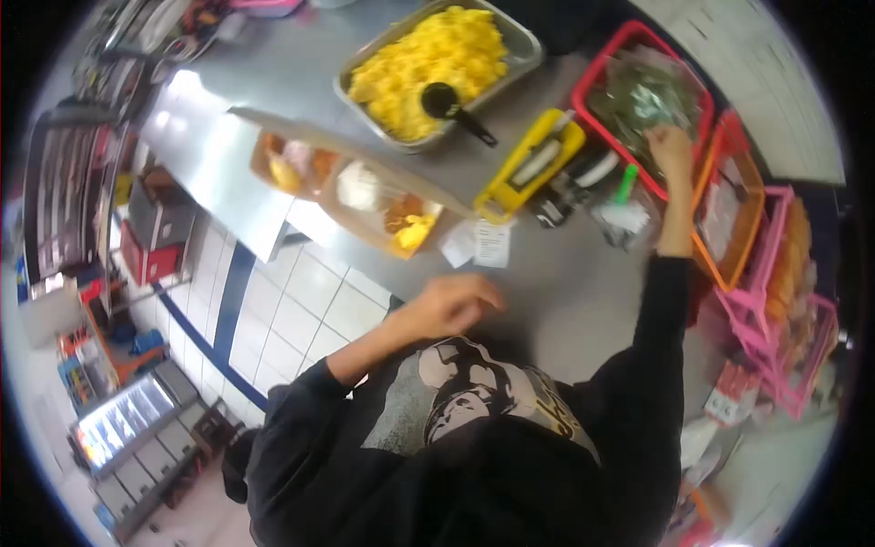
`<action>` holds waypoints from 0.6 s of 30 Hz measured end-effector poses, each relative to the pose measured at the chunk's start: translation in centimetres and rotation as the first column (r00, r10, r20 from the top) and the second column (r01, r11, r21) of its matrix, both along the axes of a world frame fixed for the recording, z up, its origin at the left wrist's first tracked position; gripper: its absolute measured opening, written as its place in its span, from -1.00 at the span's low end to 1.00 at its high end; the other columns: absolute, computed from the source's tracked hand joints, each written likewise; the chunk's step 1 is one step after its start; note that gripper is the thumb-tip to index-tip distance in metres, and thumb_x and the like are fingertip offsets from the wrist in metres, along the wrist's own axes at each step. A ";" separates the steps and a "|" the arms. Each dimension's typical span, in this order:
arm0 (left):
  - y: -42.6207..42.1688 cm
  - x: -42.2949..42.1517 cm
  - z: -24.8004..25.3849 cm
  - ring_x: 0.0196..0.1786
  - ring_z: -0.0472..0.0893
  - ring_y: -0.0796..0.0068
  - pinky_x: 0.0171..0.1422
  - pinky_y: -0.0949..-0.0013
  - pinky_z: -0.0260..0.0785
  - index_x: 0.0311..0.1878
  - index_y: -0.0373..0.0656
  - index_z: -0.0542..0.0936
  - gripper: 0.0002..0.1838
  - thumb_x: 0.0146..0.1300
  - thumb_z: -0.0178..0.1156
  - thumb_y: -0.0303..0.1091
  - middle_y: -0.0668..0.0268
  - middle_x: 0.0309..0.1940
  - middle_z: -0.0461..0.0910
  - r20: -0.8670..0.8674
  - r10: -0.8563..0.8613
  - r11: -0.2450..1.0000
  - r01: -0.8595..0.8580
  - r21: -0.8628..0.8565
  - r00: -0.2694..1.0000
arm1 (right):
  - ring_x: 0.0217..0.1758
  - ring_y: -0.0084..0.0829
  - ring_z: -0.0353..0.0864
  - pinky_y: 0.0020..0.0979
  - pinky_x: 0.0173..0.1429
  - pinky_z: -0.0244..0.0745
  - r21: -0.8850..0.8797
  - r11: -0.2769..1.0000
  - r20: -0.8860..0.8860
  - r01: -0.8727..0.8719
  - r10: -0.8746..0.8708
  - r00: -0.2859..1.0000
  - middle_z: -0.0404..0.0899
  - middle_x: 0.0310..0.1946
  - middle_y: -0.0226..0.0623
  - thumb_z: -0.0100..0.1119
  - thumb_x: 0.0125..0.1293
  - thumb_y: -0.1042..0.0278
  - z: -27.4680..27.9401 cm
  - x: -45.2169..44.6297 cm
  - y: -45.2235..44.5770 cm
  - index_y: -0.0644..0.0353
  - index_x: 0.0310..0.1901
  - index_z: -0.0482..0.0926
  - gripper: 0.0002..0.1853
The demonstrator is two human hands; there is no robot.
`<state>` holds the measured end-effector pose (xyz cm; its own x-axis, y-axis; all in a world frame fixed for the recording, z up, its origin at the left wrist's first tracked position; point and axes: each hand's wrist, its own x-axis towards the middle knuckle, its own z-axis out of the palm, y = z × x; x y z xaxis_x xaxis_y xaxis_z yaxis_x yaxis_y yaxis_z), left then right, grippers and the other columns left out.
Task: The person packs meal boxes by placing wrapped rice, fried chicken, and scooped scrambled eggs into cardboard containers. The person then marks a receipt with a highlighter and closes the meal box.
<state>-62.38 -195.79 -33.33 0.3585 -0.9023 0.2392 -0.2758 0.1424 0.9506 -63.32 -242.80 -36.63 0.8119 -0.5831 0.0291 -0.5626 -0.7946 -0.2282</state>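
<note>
My right hand (670, 150) reaches into a red basket (602, 68) at the upper right. Its fingers are closed at a clear plastic bag with green contents (643, 96); the fingertips are partly hidden. My left hand (451, 305) is loosely curled in front of my body, with nothing visible in it. It is nearest to two small paper slips (492, 244) on the counter. Beyond it stands an open takeaway box (333, 196) with white food, yellow pieces and orange-brown food in its compartments.
A metal tray (406, 144) of yellow chunks holds a black scoop (442, 102). A yellow slicer-like tool (529, 169), a green-capped item (627, 184) and a small plastic bag (622, 219) lie on the steel counter (556, 283). Orange (729, 260) and pink baskets (761, 337) stand at right.
</note>
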 end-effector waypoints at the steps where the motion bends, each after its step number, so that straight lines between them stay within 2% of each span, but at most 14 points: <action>1: 2.3 1.8 -0.1 -0.20 0.63 0.31 -0.10 0.33 0.49 -0.25 -0.23 0.54 -0.73 -0.06 0.05 -0.69 0.21 -0.26 0.62 0.074 0.192 0.979 -0.196 0.054 0.979 | -0.26 -0.06 0.64 -0.15 -0.16 0.49 0.018 0.992 0.085 0.125 -0.126 0.988 0.63 -0.40 -0.05 0.22 0.16 0.08 0.5 -0.6 0.5 0.23 -0.40 0.65 -0.68; 2: 4.0 3.8 0.1 -0.21 0.63 0.32 -0.13 0.36 0.48 -0.23 -0.22 0.55 -0.73 -0.04 0.10 -0.69 0.20 -0.25 0.62 0.155 0.412 0.908 -0.419 0.020 0.898 | -0.26 -0.09 0.64 -0.17 -0.15 0.48 -0.073 0.983 0.258 0.170 -0.146 0.955 0.63 -0.41 -0.07 0.21 0.19 0.11 0.7 -1.3 0.8 0.24 -0.39 0.63 -0.69; 3: 6.0 6.6 -0.6 -0.23 0.62 0.29 -0.15 0.38 0.46 -0.17 -0.21 0.55 -0.69 -0.03 0.12 -0.70 0.20 -0.27 0.61 0.481 0.581 0.781 -0.616 -0.102 0.657 | -0.26 -0.14 0.65 -0.22 -0.15 0.49 -0.111 0.973 0.306 0.203 -0.161 0.938 0.64 -0.40 -0.08 0.19 0.23 0.12 2.0 -2.0 1.5 0.25 -0.38 0.58 -0.70; 4: 7.6 8.9 0.0 -0.21 0.61 0.26 -0.14 0.37 0.44 -0.11 -0.17 0.55 -0.63 -0.03 0.14 -0.72 0.18 -0.22 0.60 0.529 0.665 0.598 -0.800 0.047 0.528 | -0.26 -0.18 0.66 -0.26 -0.14 0.49 -0.050 0.973 0.395 0.227 -0.189 0.899 0.63 -0.43 -0.14 0.20 0.25 0.13 1.4 -2.9 0.0 0.24 -0.41 0.52 -0.70; 5: 9.2 12.2 0.3 -0.15 0.59 0.25 -0.11 0.37 0.43 -0.07 -0.13 0.54 -0.55 -0.05 0.08 -0.79 0.17 -0.13 0.58 0.613 0.667 0.573 -0.818 -0.057 0.424 | -0.26 -0.21 0.67 -0.27 -0.13 0.51 -0.146 0.971 0.578 0.191 -0.074 0.813 0.61 -0.41 -0.19 0.17 0.29 0.19 2.0 -3.3 0.8 0.26 -0.36 0.48 -0.73; 6: 11.5 15.1 -0.2 -0.01 0.53 0.23 0.03 0.32 0.37 -0.04 -0.12 0.53 -0.52 -0.04 0.05 -0.79 0.21 -0.04 0.55 0.698 0.622 0.478 -0.878 0.023 0.356 | -0.25 -0.22 0.67 -0.29 -0.13 0.53 0.126 0.981 0.692 0.148 -0.194 0.695 0.61 -0.34 -0.20 0.15 0.32 0.24 1.7 -4.2 0.6 0.28 -0.30 0.47 -0.76; 7: 13.6 18.5 -0.6 0.16 0.43 0.21 0.18 0.24 0.26 0.05 -0.07 0.51 -0.49 0.00 0.03 -0.75 0.29 0.06 0.52 0.897 0.367 0.527 -0.849 0.016 0.245 | -0.24 -0.23 0.67 -0.32 -0.13 0.54 0.376 0.925 0.751 0.058 -0.341 0.565 0.60 -0.27 -0.20 0.12 0.34 0.29 1.4 -5.3 0.1 0.29 -0.25 0.45 -0.79; 8: 14.7 20.2 -0.8 0.28 0.33 0.21 0.29 0.09 0.11 0.13 0.01 0.49 -0.46 0.05 0.06 -0.68 0.34 0.15 0.47 0.934 0.258 0.437 -0.892 0.114 0.246 | -0.24 -0.23 0.67 -0.32 -0.13 0.54 0.371 0.926 0.755 0.061 -0.340 0.560 0.60 -0.27 -0.20 0.12 0.34 0.29 2.5 -6.2 1.2 0.29 -0.25 0.45 -0.79; 10: 16.3 23.8 -1.8 0.31 0.30 0.20 0.30 -0.04 0.05 0.13 0.09 0.50 -0.46 0.06 0.08 -0.65 0.35 0.21 0.43 0.954 0.161 0.489 -0.860 0.146 0.253 | -0.20 -0.26 0.66 -0.40 -0.15 0.57 0.762 0.590 0.643 -0.267 -0.642 0.417 0.56 -0.15 -0.16 0.09 0.36 0.39 5.9 -8.3 5.5 0.31 -0.11 0.40 -0.81; 11: 16.7 24.9 -1.8 0.31 0.29 0.20 0.31 -0.07 0.03 0.08 0.08 0.53 -0.50 0.07 0.10 -0.64 0.36 0.20 0.43 0.952 0.102 0.498 -0.843 0.203 0.290 | -0.20 -0.26 0.66 -0.40 -0.15 0.57 0.759 0.595 0.647 -0.264 -0.643 0.410 0.56 -0.15 -0.16 0.09 0.36 0.39 6.4 -9.5 7.1 0.31 -0.11 0.40 -0.81; 13: 17.2 26.6 -1.2 0.31 0.30 0.22 0.32 -0.06 0.01 0.02 0.06 0.56 -0.56 0.06 0.15 -0.61 0.37 0.17 0.46 0.944 0.075 0.528 -0.816 0.235 0.321 | -0.04 -0.37 0.60 -0.51 -0.06 0.52 0.834 0.273 0.495 -0.480 -0.754 0.431 0.50 -0.01 -0.25 0.10 0.32 0.51 7.2 -11.5 10.0 0.22 0.18 0.37 -0.61; 15: 17.9 27.2 0.2 0.30 0.31 0.25 0.33 -0.05 -0.01 -0.03 0.03 0.59 -0.62 0.06 0.19 -0.57 0.38 0.13 0.48 0.936 0.047 0.553 -0.789 0.267 0.349 | -0.11 -0.38 0.62 -0.47 -0.12 0.55 0.828 0.328 0.524 -0.456 -0.742 0.418 0.52 -0.06 -0.24 0.15 0.30 0.51 8.5 -11.8 14.6 0.23 0.08 0.38 -0.67; 17: 18.8 26.9 1.5 0.15 0.46 0.23 0.26 0.03 0.16 -0.14 -0.07 0.60 -0.74 0.05 0.27 -0.52 0.32 -0.02 0.57 0.887 0.049 0.673 -0.672 0.310 0.459 | -0.18 -0.39 0.63 -0.43 -0.19 0.58 0.820 0.378 0.550 -0.430 -0.729 0.408 0.53 -0.10 -0.23 0.20 0.27 0.51 9.7 -11.8 19.2 0.25 -0.01 0.40 -0.71; 18: 19.3 26.5 1.7 0.15 0.46 0.23 0.26 0.03 0.16 -0.14 -0.07 0.60 -0.74 0.05 0.27 -0.52 0.32 -0.02 0.57 0.888 0.048 0.677 -0.668 0.307 0.457 | -0.18 -0.42 0.62 -0.45 -0.15 0.56 0.845 0.338 0.523 -0.414 -0.685 0.507 0.55 -0.12 -0.25 0.21 0.25 0.52 10.3 -12.0 21.3 0.23 -0.04 0.43 -0.74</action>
<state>-35.92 -176.51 -31.61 0.6265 -0.7697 0.1229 -0.7792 -0.6146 0.1230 -75.28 -221.48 -26.30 0.6313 -0.7723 -0.0715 0.2165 0.2640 -0.9399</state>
